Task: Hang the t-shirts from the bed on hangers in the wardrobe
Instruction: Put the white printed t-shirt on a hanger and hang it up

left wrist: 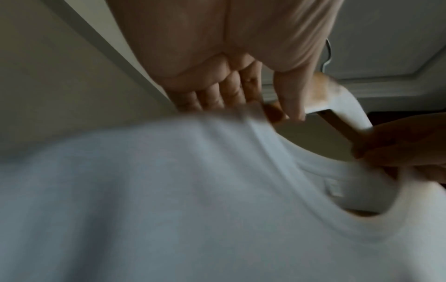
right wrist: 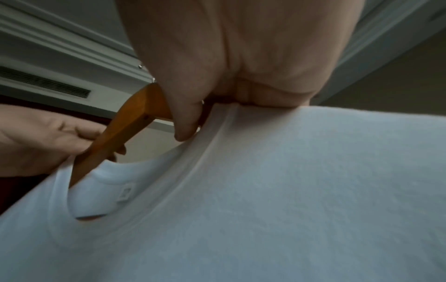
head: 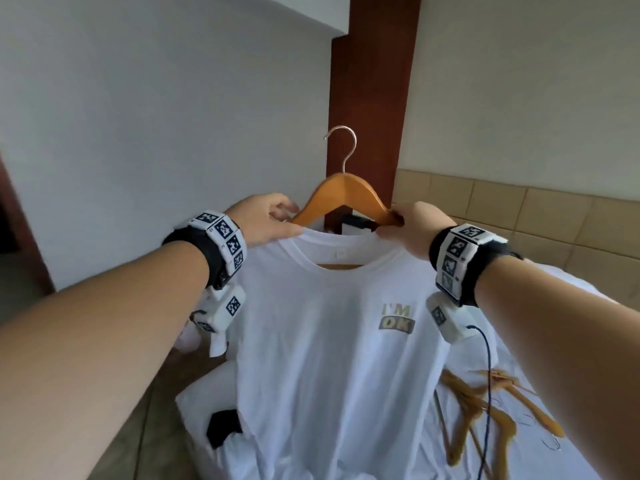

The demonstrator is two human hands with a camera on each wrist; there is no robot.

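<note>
A white t-shirt (head: pixel 322 358) printed "I'M OK" hangs in the air in front of me, its collar around a wooden hanger (head: pixel 346 195) with a metal hook. My left hand (head: pixel 266 220) pinches the collar's left side at the hanger's left arm. My right hand (head: pixel 412 226) pinches the collar's right side against the hanger's right arm. In the left wrist view the fingers (left wrist: pixel 231 93) curl over the blurred shirt (left wrist: pixel 169 200) by the hanger (left wrist: pixel 321 91). In the right wrist view the thumb (right wrist: pixel 183 122) presses the collar by the hanger (right wrist: pixel 125 122); the shirt (right wrist: pixel 289 190) fills the lower frame.
The white bed (head: pixel 554 341) lies below and to the right, with several spare wooden hangers (head: pixel 485 410) on it. A dark garment (head: pixel 221 427) sits at the bed's near left edge. A brown wooden post (head: pixel 374 98) rises behind the hanger. Tan padded panels (head: pixel 519 209) line the right wall.
</note>
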